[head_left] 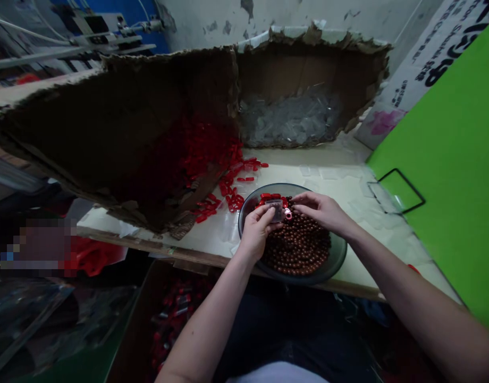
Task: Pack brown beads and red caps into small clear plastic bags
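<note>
Over a dark basin (340, 260) of brown beads (302, 247), my left hand (257, 226) pinches a small clear plastic case (274, 211) between thumb and fingers. A shiny red-and-pink piece (288, 214) is just right of the case; what supports it is unclear. My right hand (318, 208) hovers above the beads on the right, its fingers loosely bent and apart, with fingertips close to that piece. Nothing shows clearly in its fingers. Several red plastic pieces (265, 197) lie at the basin's far side, partly behind my left hand.
A torn cardboard box (69, 138) holds a heap of red pieces (200, 143), some spilled onto the white table (304, 157). Its right compartment holds clear plastic pieces (288, 119). A green panel (447, 159) with a black wire handle stands right. Below, a bin holds red items (176, 308).
</note>
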Demonstrator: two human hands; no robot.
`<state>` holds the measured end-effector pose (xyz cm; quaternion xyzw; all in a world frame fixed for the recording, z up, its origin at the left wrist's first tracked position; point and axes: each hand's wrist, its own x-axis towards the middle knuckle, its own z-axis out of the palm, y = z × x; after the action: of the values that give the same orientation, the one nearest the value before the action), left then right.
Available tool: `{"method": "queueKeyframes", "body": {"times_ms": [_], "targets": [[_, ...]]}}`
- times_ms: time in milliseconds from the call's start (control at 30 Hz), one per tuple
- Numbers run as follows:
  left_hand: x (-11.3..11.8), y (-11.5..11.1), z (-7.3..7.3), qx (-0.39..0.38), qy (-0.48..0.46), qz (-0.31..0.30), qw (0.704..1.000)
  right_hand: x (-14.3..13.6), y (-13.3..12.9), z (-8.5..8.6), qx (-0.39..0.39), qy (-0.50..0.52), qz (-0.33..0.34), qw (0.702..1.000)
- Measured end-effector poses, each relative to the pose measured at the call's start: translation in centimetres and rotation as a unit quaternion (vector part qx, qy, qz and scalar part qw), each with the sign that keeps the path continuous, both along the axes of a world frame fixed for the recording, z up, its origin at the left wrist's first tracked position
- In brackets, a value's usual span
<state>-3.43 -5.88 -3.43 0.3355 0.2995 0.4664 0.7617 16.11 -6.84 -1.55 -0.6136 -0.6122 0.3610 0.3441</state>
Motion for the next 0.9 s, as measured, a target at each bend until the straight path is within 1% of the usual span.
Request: {"method": "queueKeyframes", "body": {"times_ms": [67, 133, 233, 333, 433, 500, 700, 800, 900], "targets": [[-0.1, 0.0, 0.0, 0.000, -0.003, 0.026, 1.000, 0.9, 0.8, -0.7, 0.022, -0.134, -0.047, 0.990], [-0.1, 0.0, 0.0, 0.004, 0.000, 0.056, 0.998, 1.0, 1.4, -1.3, 0.009, -0.211, -0.065, 0.975], [0.0, 0.0, -0.2, 0.017, 0.017, 0.080, 0.997, -0.2, 2.3, -2.1, -0.028, -0.245, -0.060, 0.967], [0.0, -0.1, -0.1, 0.028, 0.032, 0.085, 0.995, -1.6, 3.5, -2.8, -0.054, -0.290, -0.066, 0.953], [0.0, -0.2, 0.0, 0.033, 0.043, 0.087, 0.995, -2.3, 4.3, -3.3, -0.066, -0.334, -0.071, 0.938], [0.0, -0.3, 0.1, 0.033, 0.047, 0.088, 0.994, -2.3, 4.4, -3.4, -0.068, -0.340, -0.068, 0.936], [0.0, -0.2, -0.1, 0.043, 0.069, 0.072, 0.994, -3.0, 3.1, -3.5, -0.063, -0.329, -0.067, 0.940], [0.0, -0.2, -0.4, 0.047, 0.076, 0.066, 0.994, -3.0, 3.1, -3.6, -0.074, -0.293, -0.072, 0.950], [0.0, -0.2, -0.5, 0.049, 0.085, 0.067, 0.993, -2.2, 3.2, -3.1, -0.085, -0.230, -0.072, 0.967]]}}
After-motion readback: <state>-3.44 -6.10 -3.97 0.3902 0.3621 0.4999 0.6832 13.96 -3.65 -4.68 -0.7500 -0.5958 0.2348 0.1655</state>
